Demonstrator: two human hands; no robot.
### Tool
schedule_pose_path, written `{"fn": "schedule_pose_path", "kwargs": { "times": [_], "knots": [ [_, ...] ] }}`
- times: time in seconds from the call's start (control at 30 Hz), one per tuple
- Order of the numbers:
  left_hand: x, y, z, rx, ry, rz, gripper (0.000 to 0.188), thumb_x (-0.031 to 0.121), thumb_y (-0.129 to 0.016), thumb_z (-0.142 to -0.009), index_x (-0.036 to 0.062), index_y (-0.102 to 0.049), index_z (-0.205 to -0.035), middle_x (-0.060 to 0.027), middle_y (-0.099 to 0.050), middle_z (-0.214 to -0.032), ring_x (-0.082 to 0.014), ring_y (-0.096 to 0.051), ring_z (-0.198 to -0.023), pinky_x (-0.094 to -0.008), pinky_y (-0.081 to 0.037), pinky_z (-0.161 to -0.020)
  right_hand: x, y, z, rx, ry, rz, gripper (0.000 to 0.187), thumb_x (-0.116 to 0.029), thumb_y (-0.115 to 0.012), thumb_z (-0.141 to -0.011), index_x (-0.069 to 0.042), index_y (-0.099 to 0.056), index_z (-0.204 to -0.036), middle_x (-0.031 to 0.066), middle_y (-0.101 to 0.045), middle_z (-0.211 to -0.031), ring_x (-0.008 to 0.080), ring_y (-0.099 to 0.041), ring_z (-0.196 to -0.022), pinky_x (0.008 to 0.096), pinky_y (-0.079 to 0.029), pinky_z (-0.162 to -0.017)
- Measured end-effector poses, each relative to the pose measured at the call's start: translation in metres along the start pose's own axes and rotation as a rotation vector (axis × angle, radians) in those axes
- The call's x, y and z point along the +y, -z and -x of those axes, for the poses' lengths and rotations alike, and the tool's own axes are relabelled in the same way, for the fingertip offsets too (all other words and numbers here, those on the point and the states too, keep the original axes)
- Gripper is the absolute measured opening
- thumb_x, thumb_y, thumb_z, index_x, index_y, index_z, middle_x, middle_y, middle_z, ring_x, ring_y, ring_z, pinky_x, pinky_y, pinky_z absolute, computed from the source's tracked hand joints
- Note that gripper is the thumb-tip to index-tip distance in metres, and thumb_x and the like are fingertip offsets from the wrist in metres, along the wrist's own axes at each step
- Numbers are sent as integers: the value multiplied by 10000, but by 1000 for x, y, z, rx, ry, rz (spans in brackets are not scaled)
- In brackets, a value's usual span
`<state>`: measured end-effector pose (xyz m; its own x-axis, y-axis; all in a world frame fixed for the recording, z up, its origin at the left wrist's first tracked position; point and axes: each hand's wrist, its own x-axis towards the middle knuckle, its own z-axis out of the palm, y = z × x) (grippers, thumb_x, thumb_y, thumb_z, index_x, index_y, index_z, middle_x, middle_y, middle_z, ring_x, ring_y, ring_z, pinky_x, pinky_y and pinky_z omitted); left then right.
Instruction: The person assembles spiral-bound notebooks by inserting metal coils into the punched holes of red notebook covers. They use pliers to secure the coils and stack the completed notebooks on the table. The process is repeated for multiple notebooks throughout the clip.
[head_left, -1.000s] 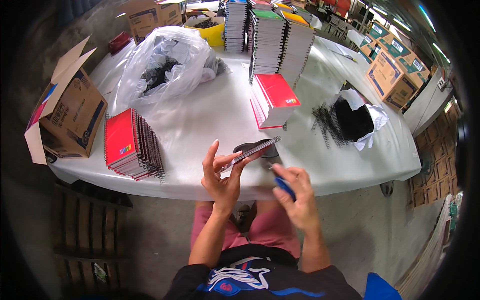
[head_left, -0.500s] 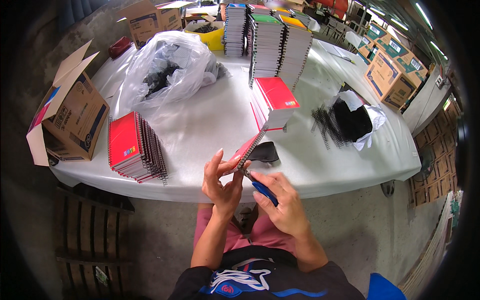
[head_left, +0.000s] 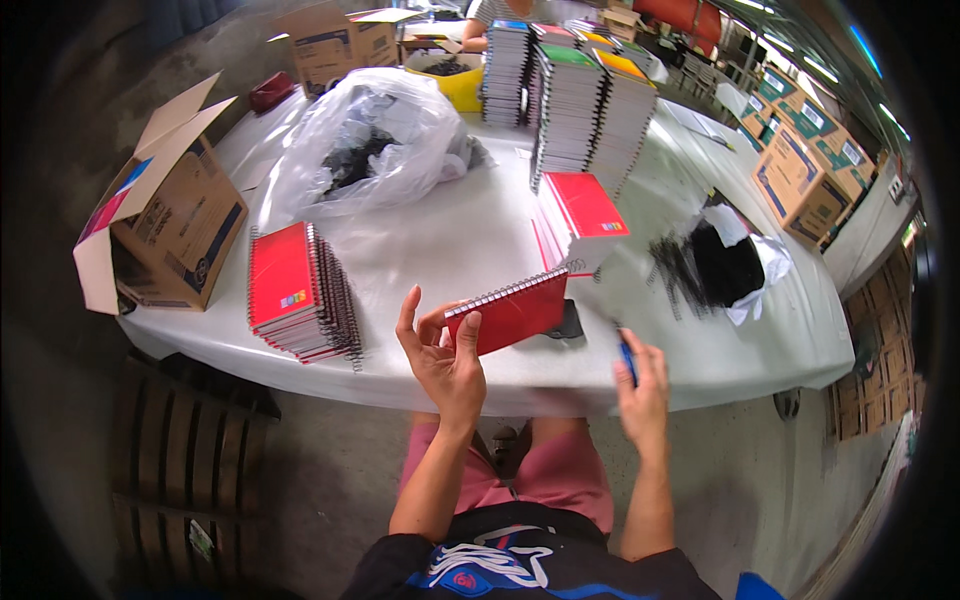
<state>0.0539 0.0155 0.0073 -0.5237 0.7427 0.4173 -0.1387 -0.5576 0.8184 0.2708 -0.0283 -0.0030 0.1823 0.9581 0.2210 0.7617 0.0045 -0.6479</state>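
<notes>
At my twelve o'clock, my left hand (head_left: 447, 368) pinches a red spiral notebook (head_left: 518, 312) by its left end; at four o'clock from it, my right hand (head_left: 645, 393) grips a blue-handled tool (head_left: 628, 361), and so one-sided a pinch could let the notebook twist loose

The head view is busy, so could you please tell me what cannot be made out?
In the head view:
Blue tool: tip blurred by motion.
Held notebook: pages hidden by its cover.
Left box: full contents hidden by its sides.
Far person: head cut off by upper edge.
</notes>
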Motion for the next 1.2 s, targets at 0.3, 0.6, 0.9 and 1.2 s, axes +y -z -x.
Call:
{"fn": "schedule_pose_path", "kwargs": {
  "times": [0.3,0.6,0.9,1.2],
  "knots": [
    [27,13,-6,-24,188,252,470,-23,-532,-907,74,-358,-1332,-25,-399,-1093,-66,-497,-875,-217,-473,-776,-41,-15,-28,-44,335,-246,524,-343,-529,-934,-162,-374,-1401,167,-404,-1369,268,-369,-1307,513,-282,-1070],
    [73,67,-42,-1,-464,-388,317,14,-667,-829,-9,-543,-1120,-59,-514,-1018,-126,-496,-863,-246,-414,-812,-204,-72,-78,-427,144,-1408,496,-28,-526,-913,-62,-371,-1384,24,-609,-976,48,-538,-787,196,-447,-674],
    [75,144,-88,383,-165,-454,376,183,-552,-936,28,-488,-1273,-106,-490,-1275,-173,-422,-1222,-350,-306,-1037,-308,-139,-177,-400,1113,-813,267,29,-432,-760,-67,-671,-833,136,-649,-806,198,-623,-748,320,-465,-744],
    [45,159,-91,281,-126,-467,488,251,-510,-965,18,-387,-1377,-146,-382,-1415,-175,-415,-1240,-301,-293,-1041,-336,-178,-134,-494,1373,-410,223,-59,-472,-883,-94,-631,-1035,76,-605,-1074,232,-516,-1155,471,-250,-1090]
  ]
}}
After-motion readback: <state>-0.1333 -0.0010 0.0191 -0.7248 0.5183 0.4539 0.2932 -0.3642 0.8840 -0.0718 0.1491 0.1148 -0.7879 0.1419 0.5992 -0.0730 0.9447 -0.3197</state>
